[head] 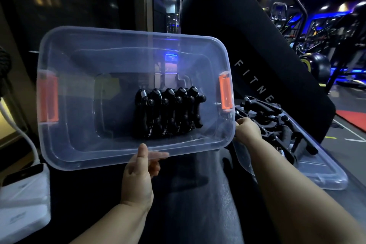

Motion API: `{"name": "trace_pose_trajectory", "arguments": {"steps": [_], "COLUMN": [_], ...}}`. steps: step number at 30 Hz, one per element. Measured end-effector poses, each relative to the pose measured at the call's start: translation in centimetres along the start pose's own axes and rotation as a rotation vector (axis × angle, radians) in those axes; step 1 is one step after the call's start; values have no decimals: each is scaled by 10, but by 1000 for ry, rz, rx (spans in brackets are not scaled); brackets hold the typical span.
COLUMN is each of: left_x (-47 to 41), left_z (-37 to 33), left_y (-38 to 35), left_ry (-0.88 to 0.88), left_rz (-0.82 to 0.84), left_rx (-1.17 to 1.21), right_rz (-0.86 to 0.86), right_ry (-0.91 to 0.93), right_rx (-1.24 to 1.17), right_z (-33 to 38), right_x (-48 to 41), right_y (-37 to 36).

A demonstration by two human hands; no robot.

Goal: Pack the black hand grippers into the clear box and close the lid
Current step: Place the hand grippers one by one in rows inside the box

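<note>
I hold the clear box [126, 34] up and tilted, with its open side facing me. It has an orange latch at each end [225, 93]. Several black hand grippers [170, 113] lie in a neat row against its bottom. My left hand [140, 176] grips the near long rim, thumb on the inside and fingers behind. My right hand [247, 130] grips the rim at the right corner. To the right, the clear lid [324, 174] lies flat with a loose pile of more black grippers [277, 125] on it.
A black padded gym pad [257, 45] with white lettering stands behind the lid. A white box [21, 200] with a dark phone on it and a white cable [19, 134] sit at the lower left. Gym machines fill the dim background.
</note>
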State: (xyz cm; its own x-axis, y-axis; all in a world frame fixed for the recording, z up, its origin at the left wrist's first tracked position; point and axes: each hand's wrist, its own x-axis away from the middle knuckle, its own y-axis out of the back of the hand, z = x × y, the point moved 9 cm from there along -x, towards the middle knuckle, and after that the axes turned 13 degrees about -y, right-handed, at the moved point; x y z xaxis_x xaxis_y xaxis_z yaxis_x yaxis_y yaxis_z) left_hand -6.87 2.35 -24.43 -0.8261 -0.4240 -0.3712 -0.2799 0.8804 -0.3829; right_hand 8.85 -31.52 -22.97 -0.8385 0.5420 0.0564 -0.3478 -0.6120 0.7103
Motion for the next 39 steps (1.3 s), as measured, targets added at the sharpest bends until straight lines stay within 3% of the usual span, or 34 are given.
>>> {"name": "trace_pose_trajectory", "arguments": {"steps": [11,23,39], "left_x": [-1,-1,3], "left_z": [0,0,-7], "left_y": [-1,-1,-1], "left_ry": [-15,-9,-7], "left_rz": [6,12,2], "left_rx": [-8,9,4], "right_rz": [-55,-224,-441], "right_ry": [-32,139,281], "right_rx": [-28,-14,-381], "right_z": [-5,-7,-22], "right_x": [-5,40,111], "right_y": [-3,51,108]}}
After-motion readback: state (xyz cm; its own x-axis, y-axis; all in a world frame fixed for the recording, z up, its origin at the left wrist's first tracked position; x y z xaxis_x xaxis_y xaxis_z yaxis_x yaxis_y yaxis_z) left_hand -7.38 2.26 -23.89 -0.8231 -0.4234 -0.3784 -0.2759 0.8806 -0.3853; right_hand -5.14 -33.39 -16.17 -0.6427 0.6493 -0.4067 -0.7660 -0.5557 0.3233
